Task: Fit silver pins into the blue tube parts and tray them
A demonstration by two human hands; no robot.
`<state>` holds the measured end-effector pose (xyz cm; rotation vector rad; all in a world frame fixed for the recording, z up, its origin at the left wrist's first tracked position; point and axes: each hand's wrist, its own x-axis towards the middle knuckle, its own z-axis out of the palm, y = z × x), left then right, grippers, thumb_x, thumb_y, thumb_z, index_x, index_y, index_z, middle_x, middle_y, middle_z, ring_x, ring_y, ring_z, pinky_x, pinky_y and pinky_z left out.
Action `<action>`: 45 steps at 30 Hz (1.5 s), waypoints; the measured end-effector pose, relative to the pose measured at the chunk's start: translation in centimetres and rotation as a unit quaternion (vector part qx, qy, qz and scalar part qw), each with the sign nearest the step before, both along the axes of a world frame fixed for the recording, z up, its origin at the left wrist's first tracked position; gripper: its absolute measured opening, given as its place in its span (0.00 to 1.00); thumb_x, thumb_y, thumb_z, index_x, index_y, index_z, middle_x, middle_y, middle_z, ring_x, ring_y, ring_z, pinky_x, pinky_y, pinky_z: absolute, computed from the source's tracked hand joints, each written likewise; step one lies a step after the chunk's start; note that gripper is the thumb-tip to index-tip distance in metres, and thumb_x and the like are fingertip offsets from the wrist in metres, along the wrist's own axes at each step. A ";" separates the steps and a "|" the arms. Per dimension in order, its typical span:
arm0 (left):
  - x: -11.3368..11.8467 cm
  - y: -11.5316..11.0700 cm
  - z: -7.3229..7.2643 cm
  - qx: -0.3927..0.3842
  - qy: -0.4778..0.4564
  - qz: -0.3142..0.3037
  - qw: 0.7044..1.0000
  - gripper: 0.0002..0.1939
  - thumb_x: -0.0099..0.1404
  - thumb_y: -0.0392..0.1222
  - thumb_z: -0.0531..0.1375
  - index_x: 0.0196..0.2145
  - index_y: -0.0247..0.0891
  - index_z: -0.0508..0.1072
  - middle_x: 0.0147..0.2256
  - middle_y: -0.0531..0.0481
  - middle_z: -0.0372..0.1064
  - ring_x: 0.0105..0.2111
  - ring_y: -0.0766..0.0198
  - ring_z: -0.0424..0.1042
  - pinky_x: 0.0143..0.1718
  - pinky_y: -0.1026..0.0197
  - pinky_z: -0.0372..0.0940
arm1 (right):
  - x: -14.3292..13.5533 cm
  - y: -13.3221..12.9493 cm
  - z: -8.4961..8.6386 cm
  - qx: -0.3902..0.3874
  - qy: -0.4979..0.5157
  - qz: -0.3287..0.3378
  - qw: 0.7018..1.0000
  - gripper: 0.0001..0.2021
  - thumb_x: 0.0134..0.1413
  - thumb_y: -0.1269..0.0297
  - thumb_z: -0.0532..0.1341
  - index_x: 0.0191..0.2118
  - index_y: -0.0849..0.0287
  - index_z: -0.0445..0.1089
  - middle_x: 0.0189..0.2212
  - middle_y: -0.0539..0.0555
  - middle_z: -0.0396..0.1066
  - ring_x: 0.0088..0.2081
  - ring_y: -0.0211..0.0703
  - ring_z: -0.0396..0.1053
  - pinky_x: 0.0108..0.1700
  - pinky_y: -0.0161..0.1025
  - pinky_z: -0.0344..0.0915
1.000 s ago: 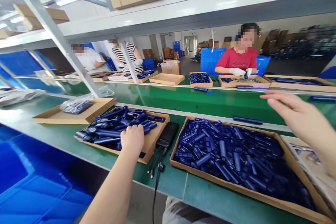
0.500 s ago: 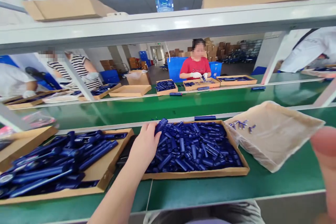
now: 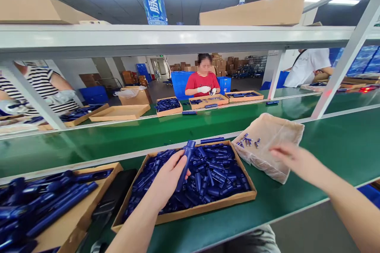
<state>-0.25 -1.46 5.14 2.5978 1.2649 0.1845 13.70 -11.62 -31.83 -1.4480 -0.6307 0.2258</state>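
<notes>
My left hand is closed around a dark blue tube with a narrower upper end, held tilted above a cardboard tray. Many short blue cylindrical parts fill that tray. My right hand hovers over the right part of a shallow box lined with clear plastic. Motion smears its fingers, so whether it holds anything cannot be made out. In the lined box lie several small blue and silver pieces, left of my right hand.
At left, another cardboard tray holds longer blue tubular parts, beside a black object. A blue tube lies behind the middle tray. Across the green belt, a co-worker in red handles parts. A white shelf beam spans overhead.
My left hand has raised the blue tube from the pile, and more of it shows. My right hand has moved from the right edge to over the lined box. The view has shifted right.
</notes>
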 end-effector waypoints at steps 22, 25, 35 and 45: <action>1.1 0.2 -8.1 -0.422 -0.154 0.126 0.885 0.22 0.69 0.51 0.56 0.52 0.32 0.69 0.32 0.49 0.66 0.24 0.71 0.64 0.21 0.69 0.58 | -2.8 3.8 4.8 -0.108 -0.008 0.295 0.949 0.07 0.55 0.68 0.56 0.36 0.59 0.72 0.33 0.55 0.74 0.32 0.45 0.70 0.33 0.37 0.62; 0.6 0.3 -7.9 -0.444 -0.167 0.112 0.873 0.24 0.69 0.54 0.54 0.53 0.32 0.68 0.30 0.49 0.66 0.22 0.71 0.63 0.20 0.69 0.55 | -2.8 5.4 4.7 -0.181 0.005 0.286 0.941 0.08 0.45 0.73 0.60 0.35 0.61 0.72 0.31 0.58 0.74 0.30 0.48 0.70 0.30 0.37 0.58; -0.1 0.1 -8.4 -0.457 -0.226 0.088 0.855 0.24 0.71 0.53 0.50 0.55 0.32 0.67 0.24 0.52 0.60 0.18 0.70 0.57 0.19 0.67 0.50 | -4.6 3.1 6.2 -0.107 0.092 0.108 0.984 0.12 0.62 0.61 0.51 0.47 0.60 0.65 0.40 0.56 0.72 0.40 0.43 0.71 0.44 0.38 0.66; -0.6 0.1 -8.8 -0.447 -0.276 0.048 0.850 0.20 0.68 0.47 0.58 0.55 0.40 0.69 0.38 0.48 0.66 0.34 0.67 0.68 0.37 0.64 0.65 | -11.4 1.2 14.6 0.185 -0.030 -0.009 0.982 0.07 0.66 0.67 0.55 0.45 0.53 0.69 0.41 0.50 0.71 0.39 0.36 0.71 0.42 0.31 0.68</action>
